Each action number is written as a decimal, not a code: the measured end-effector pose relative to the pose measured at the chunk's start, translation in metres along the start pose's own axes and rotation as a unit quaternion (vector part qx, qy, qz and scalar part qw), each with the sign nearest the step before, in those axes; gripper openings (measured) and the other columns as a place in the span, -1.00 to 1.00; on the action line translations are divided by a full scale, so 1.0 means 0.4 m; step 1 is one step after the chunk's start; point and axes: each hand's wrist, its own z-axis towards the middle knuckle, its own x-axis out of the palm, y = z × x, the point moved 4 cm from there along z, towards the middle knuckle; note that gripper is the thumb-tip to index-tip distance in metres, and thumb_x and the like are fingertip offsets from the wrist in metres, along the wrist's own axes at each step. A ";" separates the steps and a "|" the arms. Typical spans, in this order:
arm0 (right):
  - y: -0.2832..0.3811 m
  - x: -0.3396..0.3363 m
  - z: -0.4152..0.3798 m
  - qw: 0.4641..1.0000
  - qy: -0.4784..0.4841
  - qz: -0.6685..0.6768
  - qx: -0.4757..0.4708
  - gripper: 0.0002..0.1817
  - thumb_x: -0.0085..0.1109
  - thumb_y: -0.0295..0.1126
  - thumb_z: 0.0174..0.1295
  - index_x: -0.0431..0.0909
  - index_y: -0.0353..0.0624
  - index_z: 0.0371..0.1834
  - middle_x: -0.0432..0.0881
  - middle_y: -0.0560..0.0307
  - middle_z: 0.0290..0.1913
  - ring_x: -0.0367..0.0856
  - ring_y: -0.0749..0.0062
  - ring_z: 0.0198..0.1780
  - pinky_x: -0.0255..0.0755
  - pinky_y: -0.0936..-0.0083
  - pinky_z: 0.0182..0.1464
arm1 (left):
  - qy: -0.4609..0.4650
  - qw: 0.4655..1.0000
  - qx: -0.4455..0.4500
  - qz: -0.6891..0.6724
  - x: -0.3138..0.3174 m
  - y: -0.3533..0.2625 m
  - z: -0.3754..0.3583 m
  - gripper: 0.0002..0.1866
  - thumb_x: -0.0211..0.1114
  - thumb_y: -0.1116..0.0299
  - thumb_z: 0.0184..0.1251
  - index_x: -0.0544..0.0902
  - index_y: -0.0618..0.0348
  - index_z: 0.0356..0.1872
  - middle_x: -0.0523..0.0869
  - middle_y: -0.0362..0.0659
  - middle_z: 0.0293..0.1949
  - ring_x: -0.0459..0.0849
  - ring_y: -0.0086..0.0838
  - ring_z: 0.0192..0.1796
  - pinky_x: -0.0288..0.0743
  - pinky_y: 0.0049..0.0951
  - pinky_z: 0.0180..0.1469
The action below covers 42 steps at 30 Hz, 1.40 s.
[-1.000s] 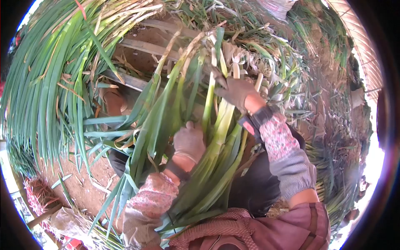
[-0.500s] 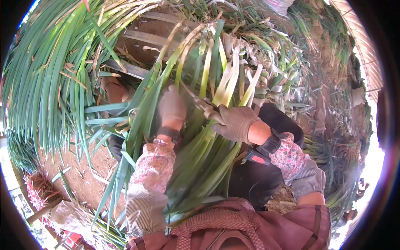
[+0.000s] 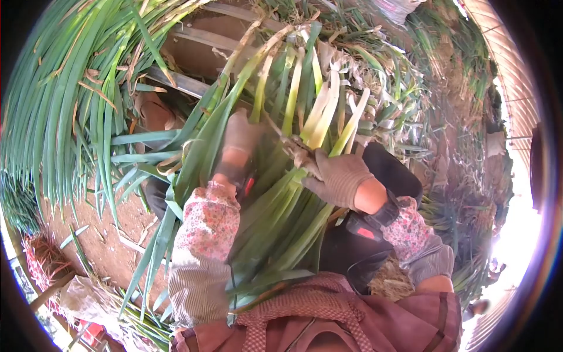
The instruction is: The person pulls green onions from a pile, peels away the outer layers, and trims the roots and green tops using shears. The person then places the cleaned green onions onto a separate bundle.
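Observation:
A bunch of long green onions (image 3: 275, 229) lies across my lap, pale stems pointing away and green leaves toward me. My right hand (image 3: 343, 178), in a grey-brown glove, is closed on the bunch just below the pale stems (image 3: 327, 114). A twisted brownish strip (image 3: 300, 154) lies against its fingertips and runs left over the stalks. My left hand (image 3: 241, 134), also gloved, sits among the leaves on the left, curled and slightly blurred. Its fingertips are hidden, so what it grips cannot be made out.
A large heap of green onions (image 3: 76, 100) fills the left side. More stalks and dry scraps (image 3: 393, 105) lie to the right. Metal slats (image 3: 205, 38) run behind the bunch. A shoe (image 3: 157, 111) shows beyond my left arm. Pink-red cords (image 3: 44, 267) lie at lower left.
The view has shifted slightly. My left hand has moved a little upward, away from me, among the leaves. My right hand keeps its grip at nearly the same spot on the bunch.

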 end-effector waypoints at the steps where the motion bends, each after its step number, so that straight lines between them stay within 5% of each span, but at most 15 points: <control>1: -0.003 0.002 0.004 1.000 -0.014 0.002 0.012 -0.52 -0.10 -0.02 0.47 0.35 0.16 0.40 0.58 -0.08 -0.02 0.71 -0.08 -0.10 0.57 0.05 -0.03 | -0.012 1.000 0.014 0.008 0.012 0.006 0.004 -0.46 0.49 0.18 -0.07 0.66 0.38 -0.11 0.73 0.28 -0.22 0.71 0.15 -0.11 0.57 -0.14 -0.02; 4: 0.009 0.004 0.003 1.000 -0.019 0.002 -0.020 -0.52 -0.08 -0.02 0.45 0.37 0.16 0.38 0.57 -0.08 -0.01 0.70 -0.10 -0.14 0.56 0.04 -0.04 | -0.040 0.998 0.039 0.036 0.015 0.033 0.014 -0.50 0.47 0.19 -0.07 0.66 0.38 -0.14 0.72 0.30 -0.23 0.70 0.17 -0.12 0.57 -0.12 -0.03; 7: -0.049 0.001 0.064 0.995 0.008 0.006 0.103 -0.48 -0.06 0.01 0.44 0.41 -0.03 0.33 0.63 -0.13 -0.05 0.71 -0.11 -0.14 0.55 0.04 -0.04 | -0.016 0.998 0.020 0.056 0.008 0.000 -0.004 -0.47 0.45 0.19 -0.05 0.65 0.42 -0.09 0.72 0.32 -0.21 0.71 0.16 -0.09 0.58 -0.14 -0.02; 10: -0.058 -0.025 0.087 0.995 -0.087 -0.035 0.015 -0.43 -0.06 0.04 0.42 0.46 -0.27 0.20 0.69 -0.19 -0.11 0.72 -0.13 -0.11 0.55 0.06 -0.03 | -0.017 0.998 0.024 0.057 0.011 0.004 -0.010 -0.42 0.45 0.18 -0.03 0.64 0.43 -0.02 0.73 0.32 -0.17 0.72 0.14 -0.04 0.60 -0.16 0.02; 12: -0.088 -0.027 0.137 0.994 -0.048 -0.003 0.103 -0.42 -0.09 0.05 0.42 0.48 -0.21 0.23 0.69 -0.22 -0.04 0.71 -0.11 -0.02 0.55 0.07 0.01 | -0.002 0.997 0.024 0.070 0.018 0.014 -0.007 -0.39 0.45 0.18 0.01 0.62 0.44 0.05 0.72 0.32 -0.11 0.71 0.13 0.03 0.58 -0.17 0.09; 18: -0.118 -0.087 0.215 0.993 -0.075 -0.020 0.094 -0.44 -0.10 0.06 0.42 0.45 0.08 0.39 0.68 -0.14 0.05 0.68 -0.05 0.07 0.53 0.11 0.12 | 0.032 0.999 0.019 0.015 -0.001 -0.031 -0.041 -0.39 0.44 0.19 0.09 0.60 0.45 0.10 0.70 0.34 -0.01 0.67 0.13 0.12 0.53 -0.17 0.20; 25: -0.181 -0.151 0.343 0.989 -0.022 -0.029 0.141 -0.40 -0.12 0.04 0.42 0.40 0.04 0.45 0.68 -0.10 0.14 0.70 -0.02 0.08 0.54 0.13 0.15 | 0.004 0.997 0.063 0.050 0.014 0.001 -0.049 -0.53 0.41 0.23 0.18 0.57 0.33 0.02 0.72 0.29 -0.18 0.66 0.22 -0.06 0.55 -0.04 0.01; 29: -0.211 -0.154 0.391 0.989 -0.107 -0.037 0.089 -0.32 -0.11 0.04 0.40 0.22 0.04 0.54 0.72 -0.10 0.04 0.71 0.00 0.05 0.55 0.14 0.14 | 0.007 0.996 0.067 0.056 0.018 0.007 -0.048 -0.55 0.40 0.22 0.17 0.57 0.33 -0.01 0.72 0.29 -0.19 0.67 0.22 -0.06 0.55 -0.03 0.01; 32: -0.165 -0.148 0.314 0.994 -0.064 -0.009 0.092 -0.37 -0.08 0.05 0.38 0.38 -0.01 0.43 0.73 -0.11 0.00 0.72 -0.04 0.00 0.55 0.14 0.10 | 0.005 0.995 0.062 0.073 0.024 0.010 -0.052 -0.57 0.39 0.21 0.18 0.56 0.34 -0.06 0.72 0.28 -0.24 0.67 0.22 -0.08 0.56 -0.01 -0.01; 35: -0.121 -0.130 0.219 0.993 -0.019 0.068 0.091 -0.41 -0.02 0.09 0.34 0.58 -0.24 0.10 0.73 -0.20 -0.20 0.73 -0.10 -0.12 0.55 0.12 0.02 | 0.020 0.984 0.050 0.168 0.030 -0.004 -0.066 -0.64 0.34 0.18 0.25 0.58 0.28 -0.11 0.73 0.20 -0.23 0.71 0.15 -0.11 0.59 -0.01 -0.05; 39: -0.122 -0.065 0.188 0.993 -0.067 0.062 0.075 -0.38 -0.04 0.11 0.35 0.57 -0.30 0.07 0.72 -0.22 -0.27 0.73 -0.11 -0.17 0.55 0.12 -0.03 | 0.011 0.930 0.080 0.358 0.048 -0.044 -0.093 -0.69 0.23 0.15 0.33 0.63 0.13 -0.07 0.74 0.06 -0.20 0.78 0.00 -0.17 0.64 -0.04 -0.11; 42: -0.136 -0.031 0.200 0.992 -0.113 0.044 0.032 -0.38 -0.08 0.08 0.38 0.51 -0.30 0.15 0.71 -0.19 -0.25 0.72 -0.11 -0.15 0.55 0.11 -0.04 | -0.111 0.861 0.171 0.466 -0.032 -0.179 -0.107 -0.76 0.21 0.19 0.34 0.65 0.07 -0.10 0.74 0.01 -0.18 0.78 -0.01 -0.18 0.63 -0.01 -0.10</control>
